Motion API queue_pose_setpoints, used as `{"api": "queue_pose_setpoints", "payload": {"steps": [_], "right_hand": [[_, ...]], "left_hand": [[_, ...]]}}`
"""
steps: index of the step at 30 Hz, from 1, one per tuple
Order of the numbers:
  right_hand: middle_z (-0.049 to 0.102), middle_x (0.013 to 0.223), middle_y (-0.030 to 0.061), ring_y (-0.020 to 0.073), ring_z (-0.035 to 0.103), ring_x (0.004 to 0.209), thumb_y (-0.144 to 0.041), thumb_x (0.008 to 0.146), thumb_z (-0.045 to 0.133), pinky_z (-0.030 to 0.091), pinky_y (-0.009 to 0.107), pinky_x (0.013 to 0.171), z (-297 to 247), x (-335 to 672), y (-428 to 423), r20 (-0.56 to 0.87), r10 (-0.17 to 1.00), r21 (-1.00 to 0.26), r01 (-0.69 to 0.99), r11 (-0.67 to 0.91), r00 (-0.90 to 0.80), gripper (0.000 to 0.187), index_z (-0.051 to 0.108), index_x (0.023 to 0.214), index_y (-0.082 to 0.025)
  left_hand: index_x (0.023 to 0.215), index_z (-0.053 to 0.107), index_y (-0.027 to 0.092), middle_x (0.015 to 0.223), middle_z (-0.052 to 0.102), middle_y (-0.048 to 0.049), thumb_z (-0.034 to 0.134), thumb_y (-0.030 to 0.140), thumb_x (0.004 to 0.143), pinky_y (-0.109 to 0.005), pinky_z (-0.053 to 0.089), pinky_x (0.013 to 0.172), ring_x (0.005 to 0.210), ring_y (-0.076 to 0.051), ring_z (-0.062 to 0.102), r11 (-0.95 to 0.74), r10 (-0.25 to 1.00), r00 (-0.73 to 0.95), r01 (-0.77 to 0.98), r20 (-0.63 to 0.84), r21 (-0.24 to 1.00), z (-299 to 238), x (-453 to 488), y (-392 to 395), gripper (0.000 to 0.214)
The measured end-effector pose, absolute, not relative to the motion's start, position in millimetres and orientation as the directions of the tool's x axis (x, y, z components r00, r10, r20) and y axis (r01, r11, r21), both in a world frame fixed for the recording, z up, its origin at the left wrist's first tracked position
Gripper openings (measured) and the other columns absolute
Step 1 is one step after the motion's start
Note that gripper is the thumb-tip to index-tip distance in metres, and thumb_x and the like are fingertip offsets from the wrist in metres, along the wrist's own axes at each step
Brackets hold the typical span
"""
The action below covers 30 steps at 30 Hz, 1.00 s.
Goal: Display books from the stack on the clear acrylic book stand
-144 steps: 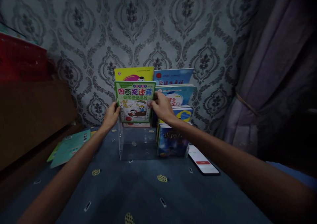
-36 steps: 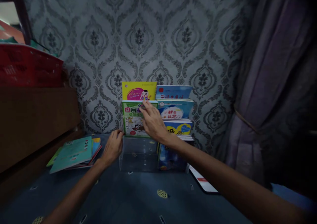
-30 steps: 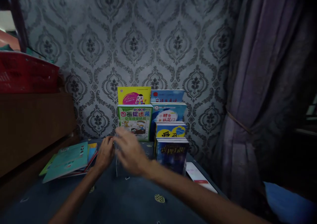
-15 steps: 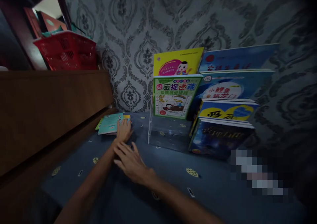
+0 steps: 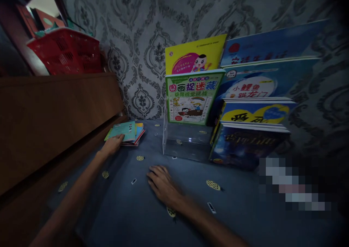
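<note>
– Blue patterned bedspread, dim room. Where's the stack of thin books?
– Left of the clear acrylic stand, just beyond the left hand. Its fingers are on the near corner, though I cannot tell if they clasp it. The right hand lies flat and empty in front of the stand, farther off.

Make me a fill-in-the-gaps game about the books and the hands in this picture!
1. The left hand touches the flat stack of thin ____.
2. The right hand lies flat on the ____ patterned cloth.
3. In the clear plastic stand, the yellow book stands ____ the green picture book.
4. The plastic basket on the brown wooden ledge is ____.

Missing words: books, blue, behind, red.
</note>
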State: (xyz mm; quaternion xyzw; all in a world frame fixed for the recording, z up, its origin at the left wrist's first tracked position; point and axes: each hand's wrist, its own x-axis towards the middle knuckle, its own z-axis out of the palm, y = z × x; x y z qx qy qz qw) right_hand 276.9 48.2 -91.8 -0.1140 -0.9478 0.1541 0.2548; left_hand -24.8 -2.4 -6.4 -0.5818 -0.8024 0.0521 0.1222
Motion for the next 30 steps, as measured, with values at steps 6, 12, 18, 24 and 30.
{"api": "queue_pose_setpoints", "payload": {"steps": [6,12,18,24,30], "right_hand": [[0.064,0.129,0.0162,0.0274,0.056,0.124,-0.017,0.093,0.05,0.043,0.05,0.108,-93,278,47,0.441,0.325,-0.385,0.151,0.91,-0.836,0.031,0.064,0.121,-0.016],[0.044,0.151,0.0148,0.0252,0.043,0.139,-0.019,0.094,0.045,0.04,0.048,0.112,-92,279,50,0.386,0.377,-0.495,0.156,0.855,-0.842,0.052,0.042,0.146,-0.02],[0.032,0.158,0.0141,0.0268,0.027,0.147,-0.009,0.082,0.051,0.033,0.051,0.115,-88,278,48,0.444,0.257,-0.42,0.054,0.906,-0.858,0.07,0.038,0.149,-0.021],[0.059,0.138,0.0116,0.0259,0.047,0.135,-0.001,0.081,0.044,0.033,0.055,0.114,-79,294,41,0.363,0.073,-0.307,-0.045,0.951,-0.929,0.059,0.057,0.134,-0.025],[0.062,0.135,0.009,0.0244,0.053,0.131,-0.008,0.094,0.043,0.044,0.049,0.108,-83,315,36,0.401,0.062,-0.234,-0.037,0.972,-0.914,0.046,0.06,0.131,-0.029]], "left_hand": [[0.138,0.046,0.014,0.135,0.059,-0.0199,0.036,0.002,0.087,-0.042,0.052,0.093,0.121,-0.03,0.06,0.301,0.954,-0.286,0.919,0.095,-0.256,0,3,-34,0.053],[0.14,0.045,0.016,0.142,0.053,-0.0191,0.038,0.001,0.087,-0.041,0.049,0.101,0.131,-0.028,0.052,0.241,0.97,-0.222,0.925,0.097,-0.292,-20,57,-73,0.056],[0.147,0.038,0.016,0.148,0.047,-0.0192,0.036,-0.001,0.085,-0.042,0.054,0.096,0.135,-0.03,0.048,0.072,0.997,-0.079,0.963,-0.016,-0.261,-51,110,-114,0.065],[0.134,0.055,0.025,0.135,0.061,-0.0112,0.053,0.021,0.092,-0.037,0.053,0.094,0.118,-0.027,0.062,-0.078,0.992,0.084,0.994,-0.089,0.076,-27,118,-130,0.042],[0.147,0.034,0.018,0.152,0.042,-0.0159,0.049,0.015,0.089,-0.046,0.037,0.11,0.14,-0.028,0.039,0.42,0.902,-0.407,0.904,0.144,-0.075,11,-2,-54,0.06]]}}
